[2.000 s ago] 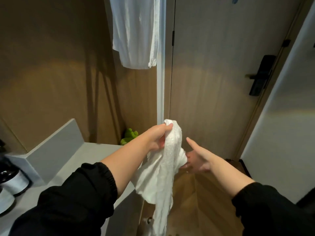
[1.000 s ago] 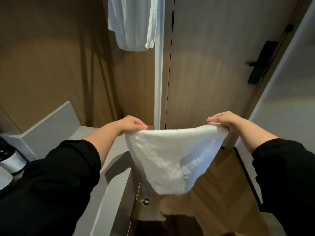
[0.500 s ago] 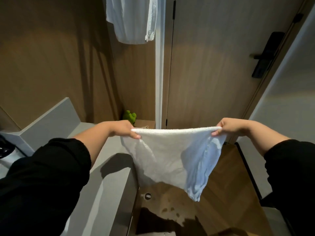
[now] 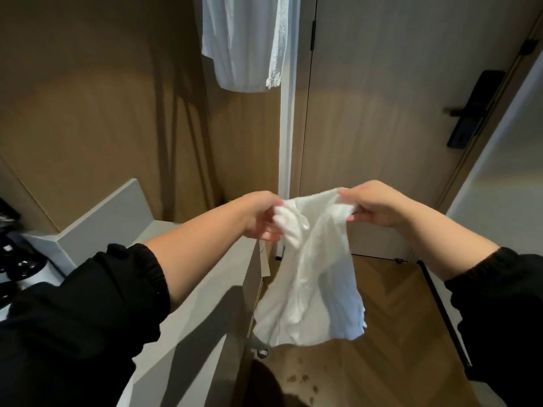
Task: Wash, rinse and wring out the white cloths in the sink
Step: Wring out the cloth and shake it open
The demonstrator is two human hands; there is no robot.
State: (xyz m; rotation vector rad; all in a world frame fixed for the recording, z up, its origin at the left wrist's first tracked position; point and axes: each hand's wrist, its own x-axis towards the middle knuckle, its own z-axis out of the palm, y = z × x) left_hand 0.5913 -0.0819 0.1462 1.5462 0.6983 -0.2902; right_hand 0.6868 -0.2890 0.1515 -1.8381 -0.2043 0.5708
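A white cloth (image 4: 311,289) hangs in the air in front of me, bunched along its top edge and falling loose below. My left hand (image 4: 261,215) grips the cloth's top left corner. My right hand (image 4: 373,205) pinches the top right corner, close beside the left one. Both arms wear black sleeves. The sink is out of view.
A grey counter (image 4: 194,289) with a raised back runs along my left. A white garment (image 4: 244,42) hangs overhead on the wooden wall. A door with a black lock (image 4: 470,110) stands at right. Wet spots (image 4: 302,380) mark the wooden floor below the cloth.
The cloth was stretched wide between my hands half a second ago. My hands have come together, so its top edge now bunches and the cloth hangs narrower.
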